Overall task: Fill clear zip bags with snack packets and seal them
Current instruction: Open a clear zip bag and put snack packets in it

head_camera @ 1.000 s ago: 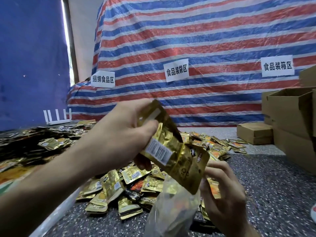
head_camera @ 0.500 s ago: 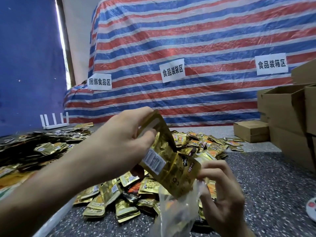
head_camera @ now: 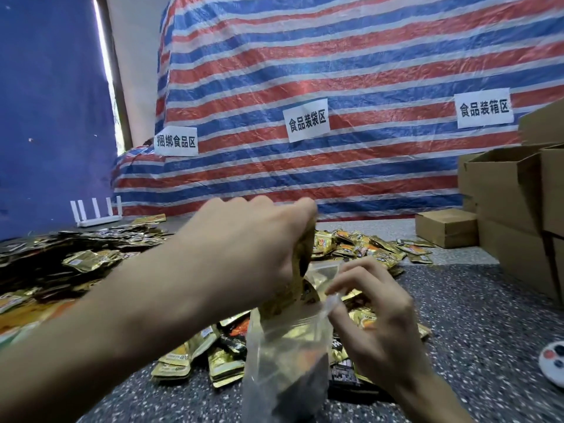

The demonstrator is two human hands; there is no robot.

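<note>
The clear zip bag [head_camera: 287,361] stands nearest, upright and open at the top. Gold and dark packets show through its plastic in the lower half. The right hand [head_camera: 375,325] pinches the rim of the bag's mouth between thumb and fingertips and holds it apart. The left hand [head_camera: 253,248], knuckles toward the camera, grips a bunch of gold snack packets [head_camera: 293,288] whose lower ends sit inside the mouth.

Behind the bag a loose pile of packets [head_camera: 366,248] spreads over the speckled worktop [head_camera: 457,315]. A second, darker heap [head_camera: 76,254] lies to the left. A white round object [head_camera: 552,363] is cut off at the right edge.

Farther right, open cardboard boxes [head_camera: 503,203] are stacked, and their insides cannot be seen. A small closed box [head_camera: 445,227] lies beside them. A white router [head_camera: 96,213] stands far left, before a striped tarp [head_camera: 335,71] bearing paper signs [head_camera: 308,120].

A second ago the bunch was above the bag with a barcode facing the camera. Now it has gone down into the mouth and the left hand has rolled over it.
</note>
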